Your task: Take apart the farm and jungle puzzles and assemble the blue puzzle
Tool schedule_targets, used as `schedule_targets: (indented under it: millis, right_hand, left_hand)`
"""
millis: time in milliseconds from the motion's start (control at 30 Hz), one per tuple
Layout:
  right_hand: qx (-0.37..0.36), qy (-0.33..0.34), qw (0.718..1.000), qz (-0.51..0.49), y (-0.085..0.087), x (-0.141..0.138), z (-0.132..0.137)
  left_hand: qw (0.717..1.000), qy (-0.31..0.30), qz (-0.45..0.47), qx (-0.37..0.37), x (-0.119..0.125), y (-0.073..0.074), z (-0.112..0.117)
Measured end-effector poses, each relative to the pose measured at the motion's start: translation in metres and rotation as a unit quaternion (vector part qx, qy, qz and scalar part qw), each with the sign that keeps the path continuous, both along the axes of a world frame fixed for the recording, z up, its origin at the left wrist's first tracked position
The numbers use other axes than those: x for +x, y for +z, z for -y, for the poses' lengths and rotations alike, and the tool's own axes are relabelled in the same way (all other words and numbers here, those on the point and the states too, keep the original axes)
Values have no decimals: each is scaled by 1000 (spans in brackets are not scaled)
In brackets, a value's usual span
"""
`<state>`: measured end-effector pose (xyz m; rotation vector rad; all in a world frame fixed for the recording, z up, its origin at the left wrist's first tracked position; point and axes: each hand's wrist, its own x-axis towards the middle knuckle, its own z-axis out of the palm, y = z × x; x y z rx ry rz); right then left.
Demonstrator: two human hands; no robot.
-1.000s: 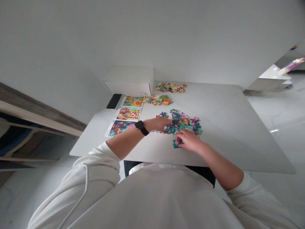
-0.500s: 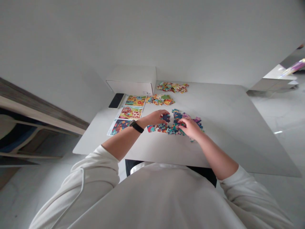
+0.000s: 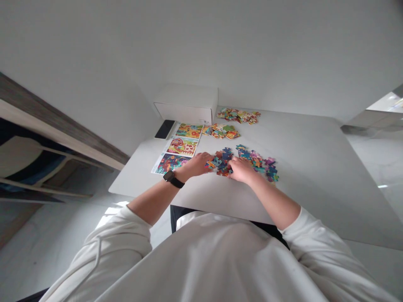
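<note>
My left hand (image 3: 197, 164), with a black watch (image 3: 173, 179) on its wrist, lies on the white table (image 3: 315, 176) at the left side of a heap of blue, teal and purple puzzle pieces (image 3: 252, 161). Its fingers are curled onto pieces at the heap's near left. My right hand (image 3: 241, 170) rests close beside it, fingers bent and pinching pieces in the same spot. Which piece each hand holds is too small to make out.
A sheet with three coloured pictures (image 3: 180, 147) lies left of the hands. Two more heaps of orange pieces (image 3: 223, 131) (image 3: 239, 115) lie farther back. A white box (image 3: 186, 105) stands by the wall, with a black phone (image 3: 164, 128) beside it. Wooden shelving (image 3: 47, 138) runs along the left.
The view has shifted, so the table sits further right. Both hands came together at the near left of the blue heap; the right hand moved up from the table's front edge.
</note>
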<state>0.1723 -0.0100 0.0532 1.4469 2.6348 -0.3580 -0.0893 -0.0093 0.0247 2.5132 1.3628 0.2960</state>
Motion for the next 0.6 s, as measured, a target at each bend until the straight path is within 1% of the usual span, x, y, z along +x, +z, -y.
schedule_targets:
  millis: [133, 233, 333, 467, 600]
  right_hand:
    - [-10, 19, 1000, -7, 0, 3, -3]
    - [-28, 12, 999, -21, 0, 11, -5]
    - [-56, -1, 998, -32, 2, 25, -10]
    - [-82, -12, 995, -56, 6, 44, -21]
    - [-117, -21, 987, -108, 8, 57, -30]
  left_hand:
    - [1000, 14, 5, 13, 12, -4, 6]
    - [1000, 19, 9, 19, 21, -7, 7]
    - [999, 18, 18, 23, 29, -10, 9]
    - [997, 8, 65, 38, 40, -12, 12]
    - [990, 23, 123, 60, 40, -7, 11]
